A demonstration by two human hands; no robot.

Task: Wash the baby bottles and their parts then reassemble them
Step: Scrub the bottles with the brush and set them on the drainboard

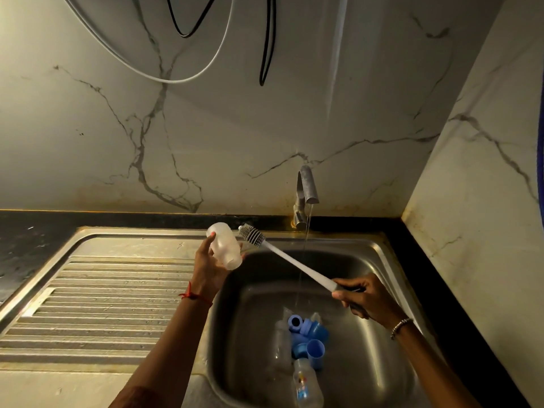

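Translucent baby bottle [225,245] held tilted in curled left hand [207,267]. White bottle brush [294,264] clamped by its handle in right hand [364,295], bristle head just beside baby bottle.

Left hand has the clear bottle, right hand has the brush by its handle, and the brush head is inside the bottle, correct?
Not quite. In the head view the head of the brush is outside the clear bottle, beside it. The rest holds.

No legible text (bottle [304,384] print blurred)
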